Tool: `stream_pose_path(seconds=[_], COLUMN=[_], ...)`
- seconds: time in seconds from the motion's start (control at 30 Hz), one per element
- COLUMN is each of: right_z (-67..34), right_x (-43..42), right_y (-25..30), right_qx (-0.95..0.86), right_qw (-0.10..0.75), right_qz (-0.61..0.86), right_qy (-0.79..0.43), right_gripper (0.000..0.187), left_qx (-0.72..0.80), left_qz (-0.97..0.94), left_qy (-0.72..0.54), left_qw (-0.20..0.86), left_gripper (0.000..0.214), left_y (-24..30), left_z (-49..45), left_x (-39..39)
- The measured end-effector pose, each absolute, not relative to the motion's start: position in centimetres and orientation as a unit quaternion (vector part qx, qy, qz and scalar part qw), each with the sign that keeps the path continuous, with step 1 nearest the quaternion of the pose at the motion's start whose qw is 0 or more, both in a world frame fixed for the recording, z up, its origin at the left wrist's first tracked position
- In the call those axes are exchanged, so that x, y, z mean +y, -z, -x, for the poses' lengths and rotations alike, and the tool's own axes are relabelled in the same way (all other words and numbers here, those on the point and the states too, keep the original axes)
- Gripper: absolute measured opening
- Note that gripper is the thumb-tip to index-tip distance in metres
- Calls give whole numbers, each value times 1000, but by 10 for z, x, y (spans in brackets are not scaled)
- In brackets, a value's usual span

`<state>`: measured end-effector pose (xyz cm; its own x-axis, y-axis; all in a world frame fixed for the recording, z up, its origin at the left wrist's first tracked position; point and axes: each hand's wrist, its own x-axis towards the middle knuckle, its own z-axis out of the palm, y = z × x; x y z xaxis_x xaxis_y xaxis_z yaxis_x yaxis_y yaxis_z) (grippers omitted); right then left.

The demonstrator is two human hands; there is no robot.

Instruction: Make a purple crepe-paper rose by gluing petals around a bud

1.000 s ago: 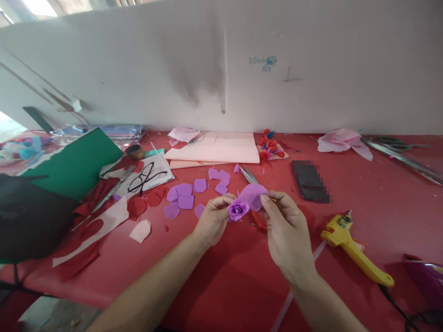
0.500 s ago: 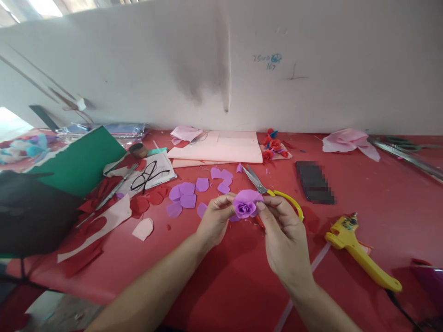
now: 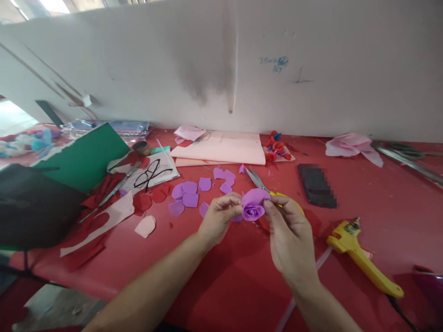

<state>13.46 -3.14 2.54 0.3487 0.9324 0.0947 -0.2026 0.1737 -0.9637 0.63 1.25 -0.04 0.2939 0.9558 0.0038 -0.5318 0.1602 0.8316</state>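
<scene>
A purple paper rose [image 3: 254, 210] is held between my two hands, its spiral centre facing me and a wide petal standing up behind it. My left hand [image 3: 221, 216] pinches its left side with thumb and fingers. On the right edge, the thumb and fingers of my right hand [image 3: 289, 230] are closed on it too. Just beyond my hands lie yellow-handled scissors [image 3: 258, 179], blades pointing away, their handles partly covered by my right hand. Loose purple petals [image 3: 189, 199] are spread on the table to the left of the rose.
On the red table [image 3: 221, 286], a yellow glue gun [image 3: 363, 258] and a dark phone [image 3: 316, 185] lie at right. Red paper flowers [image 3: 277, 147] and pink paper sheets [image 3: 221, 148] are at the back. Eyeglasses [image 3: 150, 175] and a green board [image 3: 85, 157] are at left.
The rose has tilted and shifted slightly right in view, its centre now facing lower. Both hands keep their pinch. The whole view has shifted a little.
</scene>
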Motion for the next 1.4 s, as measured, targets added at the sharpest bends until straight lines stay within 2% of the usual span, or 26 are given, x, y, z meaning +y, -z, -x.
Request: stream_pose_path(seconds=[0.3,0.63,0.83,1.1,1.4], right_z=[-130,-135,-136,-138,-138], right_x=[-36,-37,-29,-19,-21], right_y=[-30,-30,-27,-16,-25], right_qx=[-389,-398,-346,-384,-420], right_qw=[674,667,657,609,600], right_qz=[429,412,423,443,433], right_qy=[-458,-476,-519,-535,-525], right_gripper=[10,25,10,24,22], left_qx=[286,284,278,294,314], left_qz=[-355,-330,-312,-297,-288], left_qy=[-547,-567,-547,-524,-533], left_qw=[702,699,725,742,731], left_gripper=[16,15,18,19,20], left_y=[-4,-2,-3,-4,-2], left_z=[-8,-8,-9,-12,-10], left_x=[12,13,12,10,12])
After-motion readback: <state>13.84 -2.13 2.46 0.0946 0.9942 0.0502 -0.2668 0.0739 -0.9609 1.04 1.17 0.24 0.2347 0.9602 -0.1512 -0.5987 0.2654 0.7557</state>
